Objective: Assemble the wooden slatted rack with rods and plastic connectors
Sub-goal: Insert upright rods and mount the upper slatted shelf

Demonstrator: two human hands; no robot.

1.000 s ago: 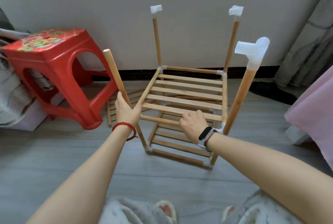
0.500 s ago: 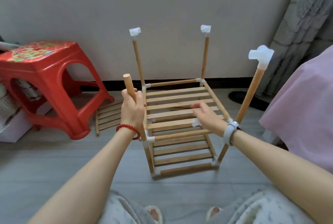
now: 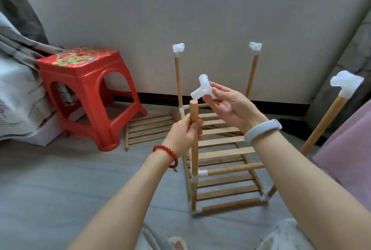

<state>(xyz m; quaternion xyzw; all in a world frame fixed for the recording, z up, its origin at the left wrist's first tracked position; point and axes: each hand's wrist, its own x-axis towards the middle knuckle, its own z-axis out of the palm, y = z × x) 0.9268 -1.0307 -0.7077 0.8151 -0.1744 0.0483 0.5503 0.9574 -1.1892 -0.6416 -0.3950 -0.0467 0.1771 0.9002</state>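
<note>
The wooden slatted rack point(image 3: 222, 149) stands on the floor with two slatted shelves joined by rods and white connectors. My left hand point(image 3: 183, 134) grips the near-left upright rod point(image 3: 194, 115) just below its bare top end. My right hand point(image 3: 228, 107) pinches a loose white three-way plastic connector point(image 3: 202, 89) just above and to the right of that rod end, apart from it. The other three uprights carry connectors: back left point(image 3: 178, 47), back right point(image 3: 255, 46), near right point(image 3: 346, 83).
A red plastic stool point(image 3: 88, 93) stands to the left by the wall. A spare slatted panel point(image 3: 149, 127) lies on the floor between stool and rack. Grey bedding point(image 3: 18, 97) is at the far left, pink fabric point(image 3: 349, 149) at the right. My feet are at the bottom edge.
My right hand left the shelf slats and now holds a white connector up near the rod top. My left hand keeps hold of the same rod. The view shifted left.
</note>
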